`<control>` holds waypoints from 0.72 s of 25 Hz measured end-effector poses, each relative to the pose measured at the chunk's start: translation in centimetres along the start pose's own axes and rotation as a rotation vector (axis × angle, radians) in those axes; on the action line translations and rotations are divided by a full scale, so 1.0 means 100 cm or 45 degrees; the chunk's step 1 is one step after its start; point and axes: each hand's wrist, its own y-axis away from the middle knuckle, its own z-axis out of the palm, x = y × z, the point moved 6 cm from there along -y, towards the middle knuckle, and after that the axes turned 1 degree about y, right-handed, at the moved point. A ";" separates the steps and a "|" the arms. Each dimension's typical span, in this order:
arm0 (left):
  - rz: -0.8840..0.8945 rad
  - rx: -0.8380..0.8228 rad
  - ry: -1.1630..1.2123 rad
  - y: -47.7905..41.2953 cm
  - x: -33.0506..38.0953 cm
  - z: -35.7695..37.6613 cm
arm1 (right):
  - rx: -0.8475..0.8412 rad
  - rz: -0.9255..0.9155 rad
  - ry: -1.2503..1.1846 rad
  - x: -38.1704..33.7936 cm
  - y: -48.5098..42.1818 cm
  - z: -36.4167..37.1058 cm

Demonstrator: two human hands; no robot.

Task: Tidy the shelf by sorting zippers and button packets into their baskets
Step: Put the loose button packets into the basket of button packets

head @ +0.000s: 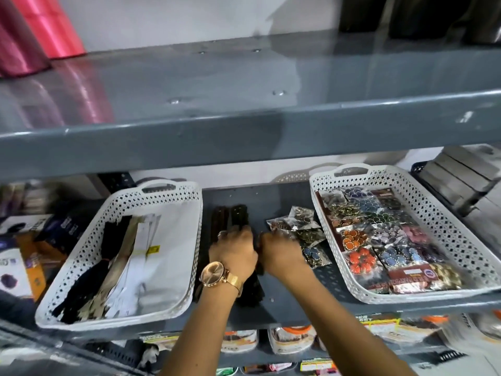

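Both hands are working side by side on the bare strip of shelf (271, 196) between the two white baskets. Left hand (234, 251), wearing a gold wristwatch (214, 274), is curling its fingers down over the loose dark zippers (230, 215); right hand (280, 252) is closing beside it, at the edge of the same bundle and touching the loose button packets (301, 232). Whether either hand is fully gripping or only gathering cannot be told, since the fingertips are hidden and blurred.

Taking the zipper bundle as landmark: the zipper basket (173, 191) is standing just to its left, already holding black, beige and white zippers laid lengthwise. The loose packets are lying just to its right, a small cluster on the shelf surface, touching the outer wall of the button basket (450, 234) beyond them. That basket is almost full of packets in orange, blue, purple and brown.

Judged from this layout, the sorting is well advanced: most stock is sitting in its proper basket. What is remaining is the one zipper bundle, probably going left, and the few packets, probably going right. Other goods farther left of the bundle and on the shelf below are appearing as blurred packaging, seemingly outside the task
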 end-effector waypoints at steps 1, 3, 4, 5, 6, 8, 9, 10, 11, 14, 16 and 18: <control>0.052 0.007 0.059 -0.008 0.010 -0.004 | 0.100 0.040 0.021 0.018 -0.005 -0.013; 0.133 -0.100 0.144 -0.027 0.028 0.000 | 0.185 0.086 0.169 0.052 -0.025 -0.032; 0.166 -0.194 0.146 -0.035 0.035 0.006 | 0.156 0.078 0.307 0.065 -0.042 -0.037; 0.183 -0.284 0.124 -0.040 0.040 0.014 | 0.077 0.042 0.447 0.075 -0.062 -0.038; 0.189 -0.351 0.089 -0.042 0.044 0.023 | -0.026 -0.012 0.538 0.083 -0.077 -0.038; 0.206 -0.357 0.053 -0.041 0.047 0.039 | -0.242 -0.135 0.594 0.093 -0.096 -0.037; 0.216 -0.340 0.086 -0.038 0.048 0.044 | -0.333 -0.169 0.570 0.098 -0.099 -0.038; 0.226 -0.345 0.133 -0.034 0.049 0.049 | -0.390 -0.184 0.541 0.103 -0.101 -0.039; 0.225 -0.351 0.190 -0.031 0.048 0.053 | -0.414 -0.189 0.526 0.105 -0.101 -0.041; 0.098 -0.381 0.407 -0.031 0.035 0.055 | -0.413 -0.159 0.364 0.103 -0.106 -0.036; -0.018 -0.329 0.574 -0.040 0.029 0.056 | -0.397 -0.175 0.341 0.099 -0.111 -0.031; -0.099 -0.256 0.665 -0.048 0.031 0.062 | -0.393 -0.175 0.275 0.099 -0.112 -0.034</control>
